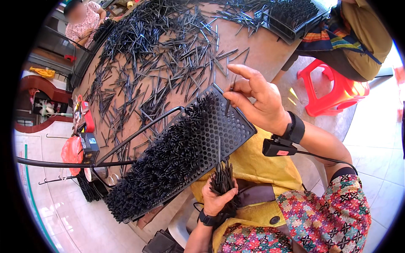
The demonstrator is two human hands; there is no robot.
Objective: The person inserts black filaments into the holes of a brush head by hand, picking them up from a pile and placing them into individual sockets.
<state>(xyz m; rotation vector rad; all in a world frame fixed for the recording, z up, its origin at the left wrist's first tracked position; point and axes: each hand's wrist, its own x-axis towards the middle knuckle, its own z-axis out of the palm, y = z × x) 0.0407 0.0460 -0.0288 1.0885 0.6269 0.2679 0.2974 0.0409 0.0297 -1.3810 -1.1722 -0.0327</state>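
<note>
A black perforated rack (230,133) lies slanted in front of me. Thin black strips (156,168) stand packed upright in its left and middle holes, while bare holes show toward its right end. Low at the rack's near edge, my left hand (217,197) is closed round a bundle of the same black strips (222,179), their tips pointing up. Over the rack's right end, my right hand (258,99) pinches a single dark strip (228,107) between thumb and fingers, its lower end close to the holes. Whether that end is inside a hole I cannot tell.
Loose black strips (143,42) are heaped across the brown table (249,50). A bent black metal rod (139,134) crosses above the rack's left side. Another filled rack (291,21), a person beside it and a red stool (333,90) are at the right; another person sits far left.
</note>
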